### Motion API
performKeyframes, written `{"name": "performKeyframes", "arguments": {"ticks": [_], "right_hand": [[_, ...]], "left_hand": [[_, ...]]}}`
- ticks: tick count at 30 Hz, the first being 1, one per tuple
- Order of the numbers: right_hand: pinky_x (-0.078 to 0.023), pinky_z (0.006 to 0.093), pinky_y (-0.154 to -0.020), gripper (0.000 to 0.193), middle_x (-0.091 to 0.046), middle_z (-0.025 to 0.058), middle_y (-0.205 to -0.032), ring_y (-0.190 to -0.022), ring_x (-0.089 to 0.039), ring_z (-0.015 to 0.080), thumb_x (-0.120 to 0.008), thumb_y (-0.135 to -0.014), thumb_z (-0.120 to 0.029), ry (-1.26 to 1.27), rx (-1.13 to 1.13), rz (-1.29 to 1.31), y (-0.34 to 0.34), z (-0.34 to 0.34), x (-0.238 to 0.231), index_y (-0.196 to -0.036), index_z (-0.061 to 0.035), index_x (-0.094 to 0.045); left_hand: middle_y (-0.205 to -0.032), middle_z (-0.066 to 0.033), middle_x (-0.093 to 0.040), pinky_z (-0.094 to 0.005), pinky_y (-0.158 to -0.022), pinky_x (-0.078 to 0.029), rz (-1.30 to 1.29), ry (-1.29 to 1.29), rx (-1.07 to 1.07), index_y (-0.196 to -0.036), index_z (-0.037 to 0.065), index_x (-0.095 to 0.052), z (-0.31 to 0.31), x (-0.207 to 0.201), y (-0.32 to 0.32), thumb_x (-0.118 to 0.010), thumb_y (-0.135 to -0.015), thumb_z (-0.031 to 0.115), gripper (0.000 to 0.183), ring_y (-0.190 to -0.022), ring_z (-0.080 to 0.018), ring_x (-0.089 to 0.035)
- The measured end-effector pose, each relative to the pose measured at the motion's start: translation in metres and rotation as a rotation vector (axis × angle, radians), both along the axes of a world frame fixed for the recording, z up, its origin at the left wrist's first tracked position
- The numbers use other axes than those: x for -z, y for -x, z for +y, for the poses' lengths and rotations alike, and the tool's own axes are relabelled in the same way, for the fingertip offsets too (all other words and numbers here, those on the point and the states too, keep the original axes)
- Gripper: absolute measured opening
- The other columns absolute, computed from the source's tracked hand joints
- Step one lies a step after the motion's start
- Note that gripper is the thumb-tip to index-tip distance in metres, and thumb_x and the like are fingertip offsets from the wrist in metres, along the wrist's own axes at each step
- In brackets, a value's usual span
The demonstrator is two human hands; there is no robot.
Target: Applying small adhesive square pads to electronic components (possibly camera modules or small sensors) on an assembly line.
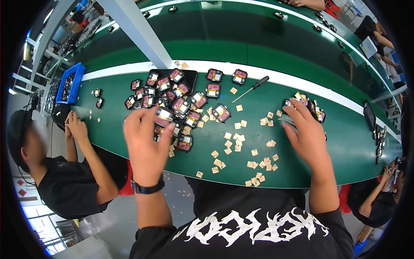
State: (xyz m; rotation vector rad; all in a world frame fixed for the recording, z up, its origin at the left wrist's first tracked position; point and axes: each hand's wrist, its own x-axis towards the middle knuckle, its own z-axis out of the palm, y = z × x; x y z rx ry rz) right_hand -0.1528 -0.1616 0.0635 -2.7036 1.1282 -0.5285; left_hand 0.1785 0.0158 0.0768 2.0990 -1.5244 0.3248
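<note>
hanging over the module heap point(180, 105): left hand point(146, 144), blurred, thumb apart from fingers; cannot tell if it grips a module.
right hand point(308, 136): beside a smaller module cluster point(319, 113); blur hides any grip, cannot tell.
module heap: black casings, reddish boards, left of centre on the green counter point(258, 103).
tan squares point(227, 135): scattered between the hands.
screwdriver point(261, 82): right of the heap.
</note>
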Motion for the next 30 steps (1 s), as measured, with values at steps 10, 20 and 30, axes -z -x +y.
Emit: {"name": "performKeyframes", "arguments": {"ticks": [10, 20, 30], "right_hand": [[-0.059, 0.0451, -0.078, 0.042, -0.06, 0.0138, -0.136, -0.092, -0.073, 0.0342, -0.066, -0.089, -0.012, -0.1, -0.038, 0.149, -0.003, -0.02, 0.011, -0.131, -0.0137, -0.062], [-0.057, 0.0427, -0.086, 0.045, -0.069, 0.0145, -0.12, -0.098, -0.07, 0.0364, -0.076, -0.083, -0.018, -0.383, -0.1, -0.101, 0.004, -0.019, 0.012, -0.124, -0.0061, -0.063], [-0.059, 0.0413, -0.071, 0.053, -0.063, 0.0105, -0.121, -0.085, -0.072, 0.03, -0.082, -0.08, -0.023, -0.216, 0.025, -0.014, 0.019, 0.024, 0.011, -0.125, -0.0051, -0.061]], "left_hand": [[-0.148, -0.0197, -0.048, -0.064, -0.116, -0.027, -0.07, -0.213, -0.215, -0.133, 0.013, -0.065, -0.016, 0.025, -0.05, -0.072, -0.092, 0.032, 0.045, -0.14, -0.0409, -0.042], [-0.124, -0.016, -0.063, -0.0329, -0.079, -0.055, 0.681, 0.033, 0.358, -0.13, -0.002, -0.061, -0.016, 0.022, 0.096, -0.074, -0.087, 0.006, 0.045, -0.103, -0.0256, -0.066], [-0.131, -0.0159, -0.059, -0.0251, -0.082, -0.054, 1.234, -0.331, 0.511, -0.136, -0.006, -0.054, -0.02, 0.043, 0.142, -0.064, -0.097, -0.003, 0.041, -0.098, -0.014, -0.067]]}}
